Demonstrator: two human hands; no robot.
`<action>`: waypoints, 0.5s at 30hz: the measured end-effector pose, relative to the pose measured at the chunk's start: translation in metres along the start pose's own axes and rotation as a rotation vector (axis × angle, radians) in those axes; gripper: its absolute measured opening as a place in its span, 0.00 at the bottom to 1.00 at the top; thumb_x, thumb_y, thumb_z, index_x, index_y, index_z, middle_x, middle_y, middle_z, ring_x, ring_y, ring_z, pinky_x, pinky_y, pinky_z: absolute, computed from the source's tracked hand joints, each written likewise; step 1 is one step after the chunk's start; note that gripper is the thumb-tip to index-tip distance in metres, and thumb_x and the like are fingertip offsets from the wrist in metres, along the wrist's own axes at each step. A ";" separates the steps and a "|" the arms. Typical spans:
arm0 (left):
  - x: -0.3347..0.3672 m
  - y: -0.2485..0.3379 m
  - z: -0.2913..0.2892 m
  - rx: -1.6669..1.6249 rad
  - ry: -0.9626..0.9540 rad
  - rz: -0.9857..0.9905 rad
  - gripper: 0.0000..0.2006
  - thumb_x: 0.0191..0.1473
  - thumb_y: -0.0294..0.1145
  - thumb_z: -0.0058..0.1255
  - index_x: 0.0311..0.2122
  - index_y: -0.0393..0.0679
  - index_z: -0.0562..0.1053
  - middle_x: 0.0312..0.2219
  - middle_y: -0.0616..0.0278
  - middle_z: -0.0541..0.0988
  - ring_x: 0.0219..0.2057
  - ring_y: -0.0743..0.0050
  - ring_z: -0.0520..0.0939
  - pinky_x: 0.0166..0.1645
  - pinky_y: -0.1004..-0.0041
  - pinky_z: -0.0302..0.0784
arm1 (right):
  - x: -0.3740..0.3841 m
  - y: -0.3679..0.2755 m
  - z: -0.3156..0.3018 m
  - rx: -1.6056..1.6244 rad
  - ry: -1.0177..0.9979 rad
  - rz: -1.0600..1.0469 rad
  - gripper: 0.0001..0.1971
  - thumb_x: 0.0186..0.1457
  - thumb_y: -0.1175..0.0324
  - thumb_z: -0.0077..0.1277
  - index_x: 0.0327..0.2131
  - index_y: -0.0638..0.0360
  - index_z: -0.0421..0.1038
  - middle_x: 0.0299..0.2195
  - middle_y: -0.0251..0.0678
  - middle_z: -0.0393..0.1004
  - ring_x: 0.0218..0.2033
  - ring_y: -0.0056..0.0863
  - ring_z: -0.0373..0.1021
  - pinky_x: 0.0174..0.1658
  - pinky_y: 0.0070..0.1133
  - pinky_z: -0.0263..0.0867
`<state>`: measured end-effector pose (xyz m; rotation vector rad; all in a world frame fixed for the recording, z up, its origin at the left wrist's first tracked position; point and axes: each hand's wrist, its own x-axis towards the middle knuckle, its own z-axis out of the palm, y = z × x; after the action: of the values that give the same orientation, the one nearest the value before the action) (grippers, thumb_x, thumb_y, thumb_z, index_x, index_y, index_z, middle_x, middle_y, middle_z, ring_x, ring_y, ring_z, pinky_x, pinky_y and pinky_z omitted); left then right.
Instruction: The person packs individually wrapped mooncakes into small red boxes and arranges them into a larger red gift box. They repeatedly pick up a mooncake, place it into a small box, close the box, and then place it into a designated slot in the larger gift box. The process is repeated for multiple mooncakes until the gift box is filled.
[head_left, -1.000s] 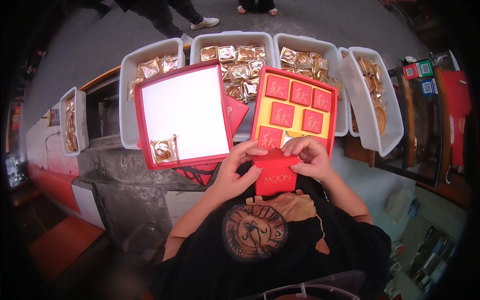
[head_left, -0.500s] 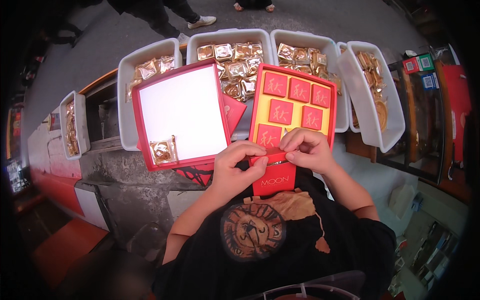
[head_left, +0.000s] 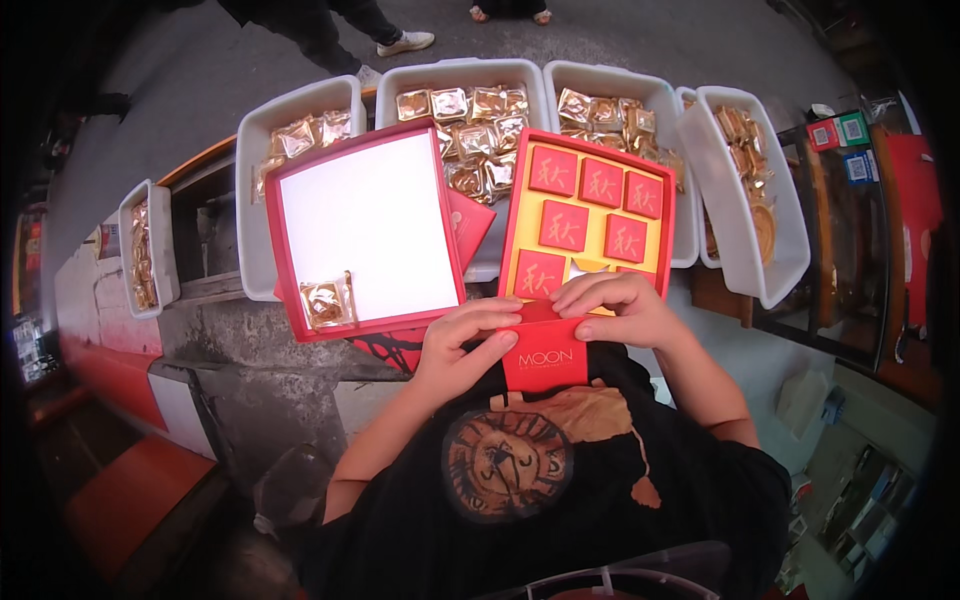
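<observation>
A small red carton [head_left: 546,358] is between my two hands in front of my chest, its top flap folded over. My left hand [head_left: 462,342] grips the left side, with the thumb on the front and fingers along the top. On the right side my right hand [head_left: 628,308] holds its top edge, fingers laid across the flap. Just beyond them sits a red gift box with a yellow insert [head_left: 594,222], holding several small red square boxes [head_left: 563,225]. To its left lies a red lid with a white inside [head_left: 370,225]; a clear-wrapped golden mooncake [head_left: 322,305] rests in its near left corner.
Behind the boxes, white plastic bins [head_left: 460,68] hold many wrapped mooncakes. A tilted bin [head_left: 780,245] stands at the right, a narrow one [head_left: 165,255] at far left. Another red box [head_left: 470,228] shows under the lid. A person's legs [head_left: 350,30] are beyond the bins.
The carton's top flap has folded down and its dark opening no longer shows. My right fingers have gone from pinching the edge to lying across the top.
</observation>
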<state>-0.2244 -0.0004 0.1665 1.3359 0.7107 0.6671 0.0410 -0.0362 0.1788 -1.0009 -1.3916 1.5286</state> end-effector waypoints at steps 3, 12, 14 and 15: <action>0.010 -0.025 0.011 -0.183 0.118 -0.262 0.17 0.59 0.31 0.49 0.52 0.38 0.69 0.50 0.56 0.73 0.51 0.70 0.75 0.53 0.71 0.72 | 0.004 0.010 0.018 0.003 0.322 0.227 0.09 0.50 0.74 0.59 0.36 0.65 0.75 0.33 0.34 0.77 0.37 0.20 0.72 0.42 0.19 0.68; 0.051 -0.059 0.000 -1.153 -0.271 -0.580 0.32 0.58 0.54 0.35 0.62 0.42 0.58 0.55 0.50 0.68 0.50 0.50 0.75 0.49 0.55 0.76 | 0.048 0.014 0.019 0.284 0.490 0.359 0.17 0.64 0.60 0.41 0.48 0.63 0.66 0.45 0.40 0.72 0.44 0.22 0.71 0.43 0.17 0.67; 0.056 -0.068 0.005 -1.381 -0.422 -0.496 0.32 0.59 0.55 0.32 0.61 0.42 0.59 0.55 0.49 0.68 0.50 0.48 0.75 0.48 0.53 0.76 | 0.033 0.015 0.021 0.202 0.423 0.262 0.20 0.62 0.60 0.44 0.52 0.64 0.63 0.49 0.40 0.69 0.51 0.25 0.67 0.51 0.22 0.63; 0.058 -0.069 0.008 -1.496 -0.498 -0.451 0.32 0.59 0.55 0.30 0.60 0.42 0.60 0.54 0.48 0.69 0.50 0.47 0.75 0.48 0.51 0.76 | 0.025 0.014 0.023 0.162 0.389 0.215 0.22 0.61 0.60 0.46 0.54 0.64 0.62 0.51 0.41 0.68 0.54 0.26 0.65 0.54 0.25 0.61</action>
<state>-0.1797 0.0319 0.0944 -0.0879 -0.0260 0.2919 0.0097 -0.0219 0.1654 -1.2963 -0.8994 1.4727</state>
